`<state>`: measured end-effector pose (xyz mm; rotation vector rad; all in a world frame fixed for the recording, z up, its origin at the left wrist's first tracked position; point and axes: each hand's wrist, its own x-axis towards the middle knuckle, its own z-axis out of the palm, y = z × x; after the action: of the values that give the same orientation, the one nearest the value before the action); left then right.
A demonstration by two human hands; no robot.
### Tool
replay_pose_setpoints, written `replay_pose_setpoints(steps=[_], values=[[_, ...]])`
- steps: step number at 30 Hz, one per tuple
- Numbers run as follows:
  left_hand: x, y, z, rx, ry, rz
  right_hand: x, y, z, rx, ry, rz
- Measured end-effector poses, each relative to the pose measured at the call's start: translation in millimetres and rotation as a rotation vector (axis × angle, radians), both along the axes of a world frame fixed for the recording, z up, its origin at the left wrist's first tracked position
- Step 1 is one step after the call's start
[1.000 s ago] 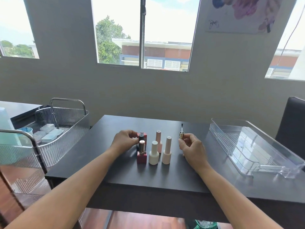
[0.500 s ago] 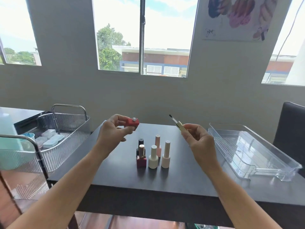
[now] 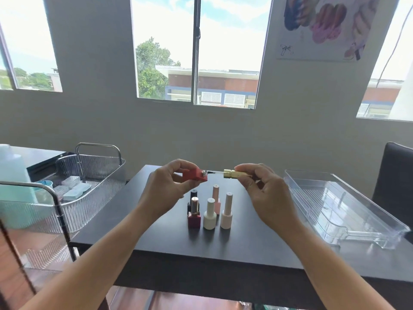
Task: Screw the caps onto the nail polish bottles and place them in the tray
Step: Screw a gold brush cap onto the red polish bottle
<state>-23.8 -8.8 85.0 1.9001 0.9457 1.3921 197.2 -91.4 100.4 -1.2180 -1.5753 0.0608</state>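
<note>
At frame centre, above the worktop (image 3: pixel 245 247), the left hand (image 3: pixel 165 189) has its fingers clamped on a red bottle (image 3: pixel 194 175) lying sideways, while the right hand (image 3: pixel 261 186) pinches the gold cap (image 3: pixel 232 174), its brush entering the bottle's neck.

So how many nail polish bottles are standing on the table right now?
5: dark red, cream and pale pink in front; black and pink behind. A sixth, the red bottle, is in the left hand.

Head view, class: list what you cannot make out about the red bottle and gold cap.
- Brush tip: too thin and blurred near the red bottle neck.
- Gold cap far end: hidden by right hand.
- Bottle base: covered by left hand.
</note>
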Motion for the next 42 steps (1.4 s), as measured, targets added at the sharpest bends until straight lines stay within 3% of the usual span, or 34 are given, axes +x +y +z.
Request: replay_pose_setpoints(steps=[32,42], values=[[15.6,2.6,1.9,0.124,0.159,0.084,2.6,-2.5,12.7,0.053,-0.185,-0.060],[25.4,-4.0,2.5,0.201,0.194,0.056,-2.2,-2.5,14.3,0.033,-0.108,-0.086]])
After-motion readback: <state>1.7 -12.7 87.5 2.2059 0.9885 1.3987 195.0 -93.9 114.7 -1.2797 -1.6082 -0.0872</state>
